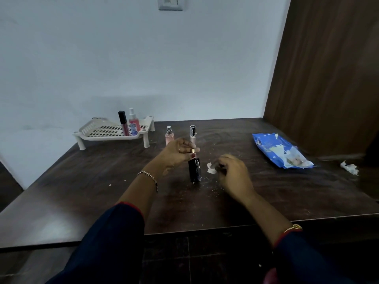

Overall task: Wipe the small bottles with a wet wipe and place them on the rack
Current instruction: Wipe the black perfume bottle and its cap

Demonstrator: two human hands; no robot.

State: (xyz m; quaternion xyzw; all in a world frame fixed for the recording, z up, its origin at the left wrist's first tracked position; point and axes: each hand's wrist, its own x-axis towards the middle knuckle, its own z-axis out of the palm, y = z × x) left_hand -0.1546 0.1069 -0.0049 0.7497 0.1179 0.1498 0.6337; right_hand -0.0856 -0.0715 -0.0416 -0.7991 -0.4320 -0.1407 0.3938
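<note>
Two dark blue sleeves (pixel 106 242) come in from the lower edge, each wrist with a thin bracelet. The left hand (pixel 180 152) pinches the gold neck of a black bottle (pixel 194 171), which stands upright on the tabletop (pixel 82 191) near its middle. At three o'clock from this bottle, the right hand (pixel 233 173) has its fingers curled on a small piece of wet wipe (pixel 211 169), near the glass but not touching it; the hand is a little blurred.

The step in hand seems to be the wiping of the black bottle. Just behind it, at twelve o'clock, a pink bottle (pixel 169 137) and a pale bottle with dark cap (pixel 192 133) wait on the tabletop. The rack (pixel 92 133) stands at ten o'clock and already carries a dark tube (pixel 123 124) and a pink spray bottle (pixel 134 125). The blue wipe packet (pixel 281 150) lies at two o'clock.

Next, I think the wipe must meet the bottle's side while the left hand keeps it steady. Then it goes to a free place on the rack.
</note>
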